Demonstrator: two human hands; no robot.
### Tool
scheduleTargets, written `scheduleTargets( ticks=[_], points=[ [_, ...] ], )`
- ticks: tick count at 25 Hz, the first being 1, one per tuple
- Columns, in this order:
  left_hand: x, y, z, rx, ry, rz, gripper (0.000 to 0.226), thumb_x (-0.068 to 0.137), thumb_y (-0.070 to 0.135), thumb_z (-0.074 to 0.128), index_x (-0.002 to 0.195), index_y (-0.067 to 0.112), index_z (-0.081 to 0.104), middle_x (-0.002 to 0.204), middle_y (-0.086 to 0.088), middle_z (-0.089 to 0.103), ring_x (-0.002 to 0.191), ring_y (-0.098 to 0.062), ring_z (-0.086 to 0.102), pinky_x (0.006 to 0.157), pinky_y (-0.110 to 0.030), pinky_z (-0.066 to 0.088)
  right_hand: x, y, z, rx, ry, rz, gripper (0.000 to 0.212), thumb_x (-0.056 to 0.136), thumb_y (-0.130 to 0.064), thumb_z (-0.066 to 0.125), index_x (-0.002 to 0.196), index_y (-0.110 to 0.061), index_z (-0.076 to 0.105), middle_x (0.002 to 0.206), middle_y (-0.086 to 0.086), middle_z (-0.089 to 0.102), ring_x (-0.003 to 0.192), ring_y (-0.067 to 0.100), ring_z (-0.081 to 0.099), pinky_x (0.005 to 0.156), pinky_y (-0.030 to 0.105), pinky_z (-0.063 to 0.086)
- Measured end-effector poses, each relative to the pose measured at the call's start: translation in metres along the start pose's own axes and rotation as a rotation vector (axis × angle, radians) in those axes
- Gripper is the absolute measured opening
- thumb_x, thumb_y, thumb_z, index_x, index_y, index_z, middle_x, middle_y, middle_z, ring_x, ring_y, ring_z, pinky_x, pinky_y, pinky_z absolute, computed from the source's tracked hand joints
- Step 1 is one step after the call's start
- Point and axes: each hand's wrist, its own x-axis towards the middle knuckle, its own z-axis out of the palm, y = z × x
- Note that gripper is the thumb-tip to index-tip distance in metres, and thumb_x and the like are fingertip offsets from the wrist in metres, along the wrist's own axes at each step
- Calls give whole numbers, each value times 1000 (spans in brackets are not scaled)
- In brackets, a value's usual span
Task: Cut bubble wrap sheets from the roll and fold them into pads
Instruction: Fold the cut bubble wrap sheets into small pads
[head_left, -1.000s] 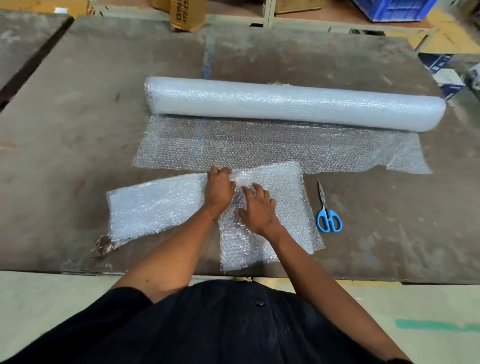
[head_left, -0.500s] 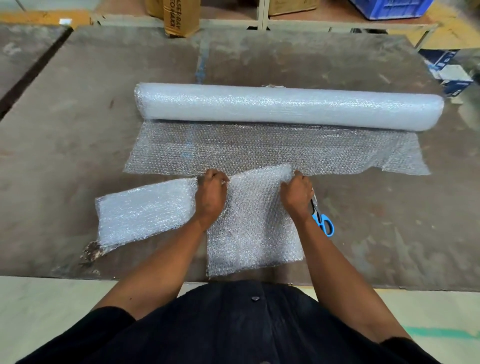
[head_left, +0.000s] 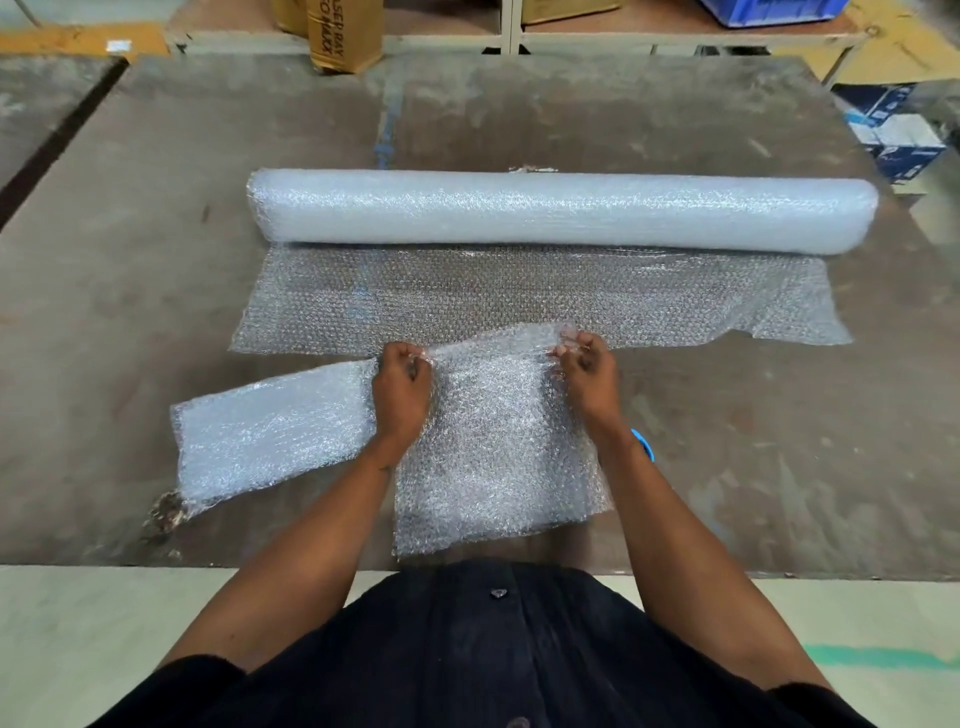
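Note:
A cut bubble wrap sheet (head_left: 493, 452) lies in front of me at the table's near edge. My left hand (head_left: 400, 389) pinches its far left corner and my right hand (head_left: 587, 371) pinches its far right corner, lifting that far edge slightly. A folded bubble wrap pad (head_left: 270, 431) lies to the left, touching the sheet. The bubble wrap roll (head_left: 561, 210) stretches across the table behind, with an unrolled flap (head_left: 519, 296) spread toward me. Only the blue handle of the scissors (head_left: 644, 447) shows beside my right forearm.
The worn brown table (head_left: 156, 234) extends far left and right. A cardboard box (head_left: 343, 31) stands at its far edge, blue and white boxes (head_left: 893, 130) sit off the right side, and the pale floor (head_left: 78, 623) lies below the near edge.
My hands went from pressing the sheet's middle to its two far corners, which they now pinch and raise. My right forearm now covers most of the scissors.

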Motion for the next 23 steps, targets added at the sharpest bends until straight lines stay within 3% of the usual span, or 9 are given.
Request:
scheduleTargets(
  ticks=[2, 5, 7, 10, 12, 15, 18, 21, 23],
  points=[
    [0, 5, -5, -34, -19, 6, 17, 105, 19, 65, 121, 14, 62, 108, 0, 74, 86, -14, 72, 68, -29, 60, 2, 0, -5, 116, -47, 48, 22, 107, -12, 62, 128, -10, 66, 122, 8, 76, 107, 17, 76, 86, 35, 63],
    [3, 13, -10, -31, -128, 63, 15, 107, 23, 62, 115, 11, 64, 105, 5, 73, 91, 0, 67, 70, -7, 49, 1, -3, -11, 107, -69, 92, 20, 112, -20, 53, 106, -15, 72, 105, 3, 79, 102, 26, 76, 88, 48, 60],
    [7, 19, -11, -40, -193, 53, 17, 110, 24, 55, 117, 9, 58, 95, 4, 67, 73, 1, 60, 59, -10, 43, -3, -8, -12, -39, -94, 32, 29, 113, -32, 44, 98, -19, 65, 98, 2, 74, 97, 23, 71, 87, 50, 58],
    [4, 25, -17, -10, -300, 109, 20, 112, 24, 48, 120, 6, 50, 83, 2, 56, 57, -3, 45, 51, -17, 35, -11, -10, -16, -324, -198, -134, 33, 114, -32, 35, 99, -11, 55, 98, -11, 69, 92, 1, 63, 83, 36, 49],
    [-2, 26, -25, 7, -362, 174, 10, 109, 16, 54, 116, 9, 51, 99, 0, 64, 72, -9, 58, 62, -15, 43, -18, -12, -20, -418, -233, -197, 31, 111, -29, 38, 95, -15, 60, 105, -15, 76, 99, 1, 67, 88, 41, 51],
    [-23, 17, -39, 16, -408, 232, 16, 101, 12, 66, 110, 19, 55, 126, 0, 68, 116, -7, 66, 95, -20, 52, -30, -8, -30, -415, -282, -176, 33, 106, -28, 44, 101, -24, 77, 115, -16, 78, 109, 7, 70, 91, 40, 51],
    [-53, 5, -53, 5, -318, 186, 20, 96, 8, 71, 111, 20, 63, 118, 6, 71, 117, -8, 67, 100, -32, 56, -45, -1, -35, -437, -348, -120, 41, 101, -35, 44, 115, -25, 81, 124, -18, 75, 120, 2, 65, 102, 36, 52],
    [-80, -2, -65, -152, -210, -7, 20, 97, 6, 68, 109, 22, 69, 114, 8, 75, 112, -8, 69, 103, -32, 55, -49, 16, -38, -594, -390, -195, 41, 101, -38, 44, 124, -39, 78, 143, -2, 68, 141, 8, 55, 117, 52, 42],
    [-94, -4, -67, -254, -160, -106, 16, 98, 15, 73, 112, 22, 73, 111, 7, 77, 110, -9, 71, 100, -30, 56, -53, 28, -39, -640, -407, -227, 36, 105, -45, 43, 125, -57, 69, 151, -3, 63, 151, 4, 41, 122, 61, 31]
  ],
)
